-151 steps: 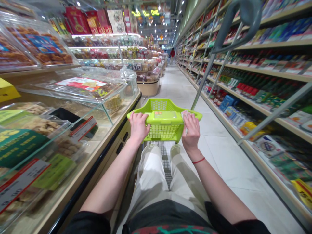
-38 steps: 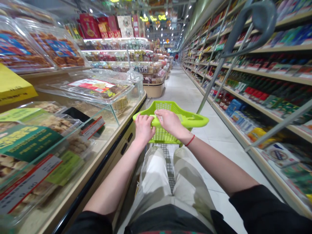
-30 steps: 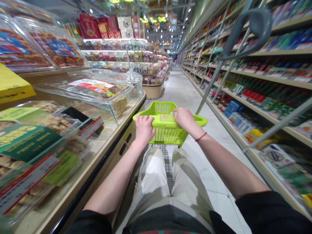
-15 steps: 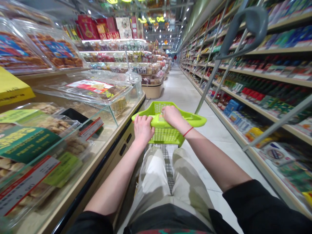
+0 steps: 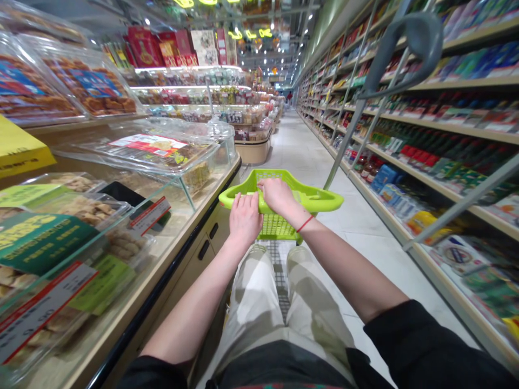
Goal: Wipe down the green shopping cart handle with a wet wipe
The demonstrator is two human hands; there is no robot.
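Observation:
In front of my legs stands a shopping cart (image 5: 320, 203) with a lime-green plastic handle and basket section. My left hand (image 5: 246, 216) is wrapped over the handle, left of its middle, with the fingers curled round the bar. Close beside it, my right hand (image 5: 276, 195) grips the handle near its middle, fingers bent; the thumb side lies against the bar. A red string (image 5: 305, 223) circles the right wrist. My palms are hidden from view.
To the left, a display counter (image 5: 178, 232) carries clear boxes of snacks (image 5: 158, 143) with price tags. Shelves of packaged goods (image 5: 438, 162) line the right side, where a grey ladder handle (image 5: 430, 48) juts out. The tiled aisle (image 5: 292, 135) runs ahead between them.
Along the handle, my left hand has slid right toward the middle, and my right hand has shifted slightly left. The hands are closer together; the cart and surroundings have hardly moved.

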